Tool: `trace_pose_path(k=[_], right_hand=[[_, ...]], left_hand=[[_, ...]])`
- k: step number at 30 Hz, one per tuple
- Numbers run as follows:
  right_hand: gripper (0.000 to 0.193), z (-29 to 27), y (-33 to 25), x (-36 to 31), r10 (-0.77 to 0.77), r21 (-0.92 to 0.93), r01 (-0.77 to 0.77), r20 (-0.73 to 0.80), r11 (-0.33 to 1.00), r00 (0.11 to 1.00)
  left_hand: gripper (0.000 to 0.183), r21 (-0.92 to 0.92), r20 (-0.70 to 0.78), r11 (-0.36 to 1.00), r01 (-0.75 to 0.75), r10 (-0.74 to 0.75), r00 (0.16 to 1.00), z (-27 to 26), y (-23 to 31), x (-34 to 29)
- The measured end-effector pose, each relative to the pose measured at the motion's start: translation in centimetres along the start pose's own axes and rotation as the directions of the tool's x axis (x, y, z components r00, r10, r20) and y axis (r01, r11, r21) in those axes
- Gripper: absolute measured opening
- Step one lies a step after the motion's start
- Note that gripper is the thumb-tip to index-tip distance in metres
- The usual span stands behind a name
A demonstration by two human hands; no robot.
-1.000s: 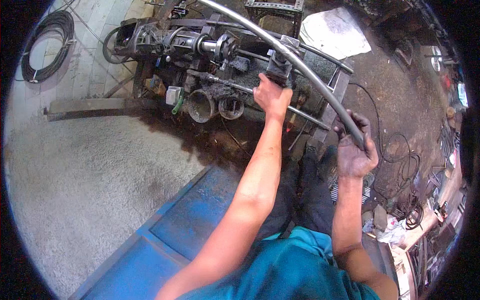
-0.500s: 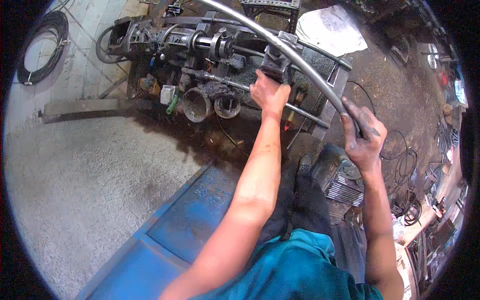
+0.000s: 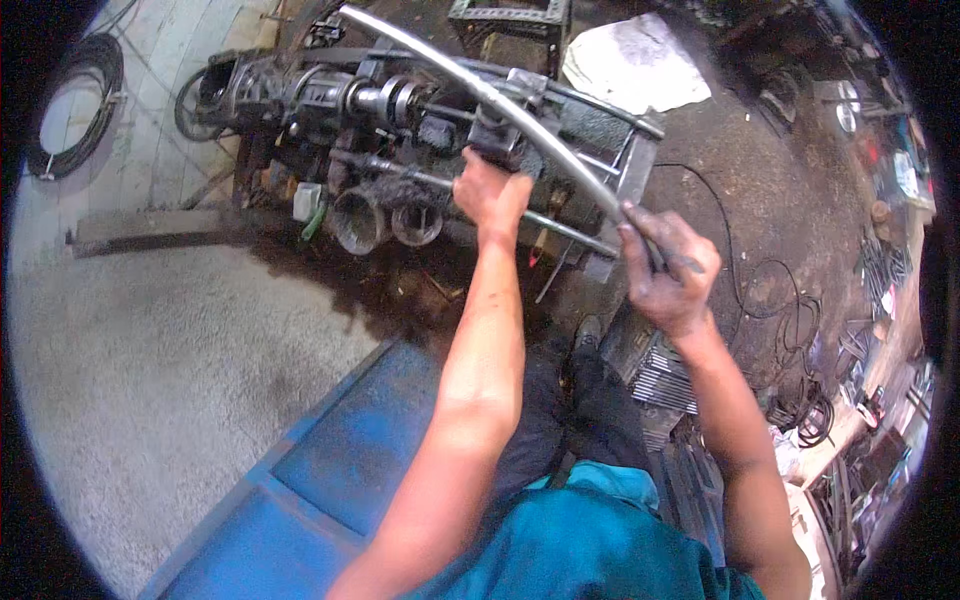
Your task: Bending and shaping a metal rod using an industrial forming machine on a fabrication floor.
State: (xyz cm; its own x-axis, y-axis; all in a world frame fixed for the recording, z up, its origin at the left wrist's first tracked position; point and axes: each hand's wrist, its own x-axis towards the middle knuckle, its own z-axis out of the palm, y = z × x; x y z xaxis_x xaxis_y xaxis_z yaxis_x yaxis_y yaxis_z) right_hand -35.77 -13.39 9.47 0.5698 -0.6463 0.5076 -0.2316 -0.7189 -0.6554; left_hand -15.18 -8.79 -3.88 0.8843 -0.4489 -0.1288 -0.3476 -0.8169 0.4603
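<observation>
A long, shiny metal rod (image 3: 430, 58) slants across the view above a dark, greasy machine (image 3: 320, 95). My right hand (image 3: 668, 262) is closed around the rod's near end, thumb and fingers pressed against it. The rod passes over a dark clamp-like block (image 3: 497, 140) mounted on the machine; I cannot tell whether they touch. My left hand (image 3: 492, 200) is curled at the near side of that block, just above a round steel bar (image 3: 555, 226). Its fingertips are partly hidden, so what it grips is unclear.
Two round metal openings (image 3: 360, 220) hang beneath the machine. A blue metal panel (image 3: 370, 430) lies by my left arm. Cables (image 3: 790, 300) loop over the floor at right, near stacked metal bars (image 3: 665, 385). A coiled black hose (image 3: 85, 100) hangs far left.
The whole scene has shifted left in view, and the rod's far end now shows. Both hands keep their places on the rod and by the block, with little movement relative to the machine.
</observation>
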Motion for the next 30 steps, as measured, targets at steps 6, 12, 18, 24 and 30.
trace_pose_path(k=[6, 12, 18, 24, 30], right_hand=[[0.013, 0.0, 0.3, -0.9, 0.140, 0.085, -0.133, -0.077, 0.987, 0.987], [0.014, 0.2, 0.4, -0.8, 0.094, 0.070, -0.087, -0.098, 0.994, 0.991], [0.015, 0.1, 0.4, -0.3, 0.033, 0.060, -0.028, -0.082, 0.998, 0.996], [0.018, 0.5, 0.0, 0.6, -0.050, 0.057, 0.054, -0.071, 0.997, 0.996], [0.019, 0.4, -0.1, 0.6, -0.021, 0.067, 0.024, -0.038, 0.997, 0.999]], left_hand=[[0.064, 0.028, -0.013, 0.999, -0.024, 0.024, 1.000, 0.4, -0.1, 0.3], [0.073, 0.047, 0.008, 0.999, 0.012, -0.013, 1.000, 0.5, -0.4, 0.5], [0.069, 0.048, 0.041, 0.999, 0.019, -0.021, 0.999, 0.5, -0.4, 0.6], [0.047, -0.006, -0.030, 1.000, 0.002, -0.002, 1.000, 0.6, -0.6, 0.6], [0.049, -0.036, -0.016, 0.999, 0.016, -0.017, 1.000, 0.6, -0.7, 0.9]])
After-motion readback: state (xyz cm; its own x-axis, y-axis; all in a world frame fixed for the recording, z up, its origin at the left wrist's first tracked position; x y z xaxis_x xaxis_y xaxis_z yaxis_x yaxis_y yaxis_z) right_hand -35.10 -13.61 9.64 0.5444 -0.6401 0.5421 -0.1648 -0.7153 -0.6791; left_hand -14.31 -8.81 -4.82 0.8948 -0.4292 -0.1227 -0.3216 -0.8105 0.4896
